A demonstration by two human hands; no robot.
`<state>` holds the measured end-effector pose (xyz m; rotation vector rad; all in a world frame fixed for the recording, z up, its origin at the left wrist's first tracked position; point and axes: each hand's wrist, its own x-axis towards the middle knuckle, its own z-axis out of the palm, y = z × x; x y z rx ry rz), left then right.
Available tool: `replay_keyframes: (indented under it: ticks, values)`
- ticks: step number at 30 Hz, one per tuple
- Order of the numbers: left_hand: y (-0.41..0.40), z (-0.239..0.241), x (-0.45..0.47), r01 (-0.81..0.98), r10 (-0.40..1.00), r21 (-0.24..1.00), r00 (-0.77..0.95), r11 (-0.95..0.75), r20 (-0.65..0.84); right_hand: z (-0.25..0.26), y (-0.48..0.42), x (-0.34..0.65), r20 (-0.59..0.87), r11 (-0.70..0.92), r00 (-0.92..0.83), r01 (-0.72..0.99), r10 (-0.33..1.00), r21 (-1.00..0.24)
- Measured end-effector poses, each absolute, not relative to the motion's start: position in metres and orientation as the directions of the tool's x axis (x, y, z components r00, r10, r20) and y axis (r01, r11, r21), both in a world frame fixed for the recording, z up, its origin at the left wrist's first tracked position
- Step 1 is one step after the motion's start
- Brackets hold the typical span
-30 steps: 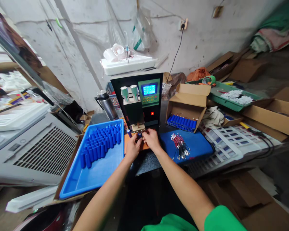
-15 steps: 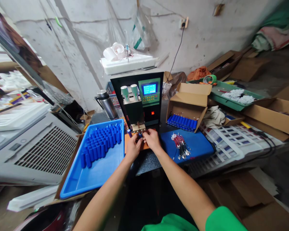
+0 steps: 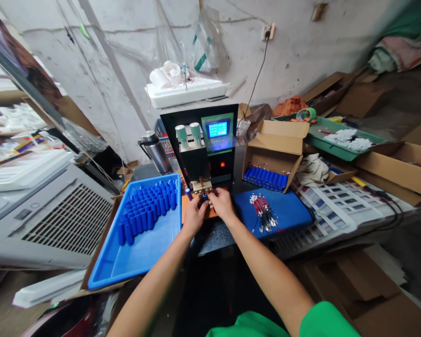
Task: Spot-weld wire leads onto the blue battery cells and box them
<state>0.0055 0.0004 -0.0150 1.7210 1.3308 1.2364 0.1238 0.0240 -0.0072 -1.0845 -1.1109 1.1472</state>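
Observation:
My left hand is closed around a blue cylindrical battery cell under the spot welder's electrodes. Close by on the right, my right hand is pinched at the same cell; whatever lies between its fingertips is too small to make out. Both hands are over the orange plate at the foot of the black spot welder. Another blue cell stands just beyond my left fingers. On the blue mat lies a bunch of red and black wire leads with white connectors.
A blue tray at the left holds many upright blue cells. Right of the welder, an open cardboard box contains blue cells with leads. A steel flask stands behind the tray. A green tray with white parts sits farther right.
Both hands and the cell stay in place. A bluish haze now covers the buttons below the welder's screen.

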Motion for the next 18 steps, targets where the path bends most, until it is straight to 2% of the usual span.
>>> replay_keyframes:
  ticks: [9,18]
  values:
    - [-0.0002,-0.0131,0.0066,0.359,0.955,0.887,0.043,-0.290,0.294,-0.0082,0.0245,0.1248,0.080,0.087,0.082,-0.097,0.993,-0.991]
    - [0.0011,-0.0162,0.0059,0.386,0.952,0.874,0.041,-0.295,0.303,-0.0148,0.0228,0.1296,0.041,0.043,0.017,-0.092,0.999,-0.995]
